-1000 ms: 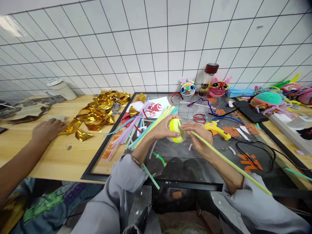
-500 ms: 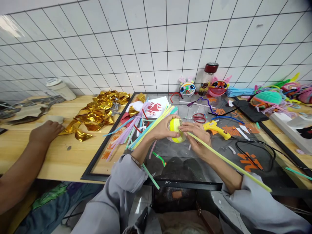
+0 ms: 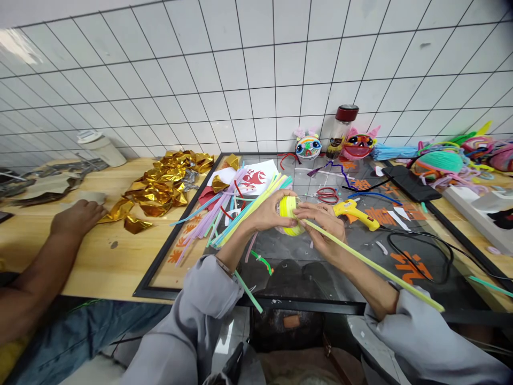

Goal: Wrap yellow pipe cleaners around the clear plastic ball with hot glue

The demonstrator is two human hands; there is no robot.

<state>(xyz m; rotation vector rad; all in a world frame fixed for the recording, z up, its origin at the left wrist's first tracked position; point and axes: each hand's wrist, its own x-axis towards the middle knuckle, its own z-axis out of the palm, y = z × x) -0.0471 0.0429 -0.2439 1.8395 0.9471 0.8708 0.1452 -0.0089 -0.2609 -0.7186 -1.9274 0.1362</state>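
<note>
My left hand (image 3: 266, 213) is wrapped round the left side of a small round object covered in yellow strips (image 3: 289, 215). At its right side, my right hand (image 3: 325, 227) pinches a long yellow pipe cleaner (image 3: 372, 263), which runs down over my right forearm to the sleeve. The near end of this strip meets the round object between my fingers. Behind my left wrist lies a fanned bundle of pastel pipe cleaners (image 3: 208, 218). A yellow glue gun (image 3: 356, 214) rests right of my right hand, with red scissors (image 3: 327, 195) just behind.
Gold foil (image 3: 164, 184) lies at the left, near another person's hand (image 3: 78, 218). Two decorated faces (image 3: 308, 145) and a jar (image 3: 340, 133) stand by the wall. A black phone (image 3: 412, 181), a power strip (image 3: 481, 216) and a looped cable (image 3: 449, 267) are at the right.
My hands and the yellow object have hardly moved; the far end of the pipe cleaner has shifted slightly. At the left, the other person's forearm and leg have shifted a little.
</note>
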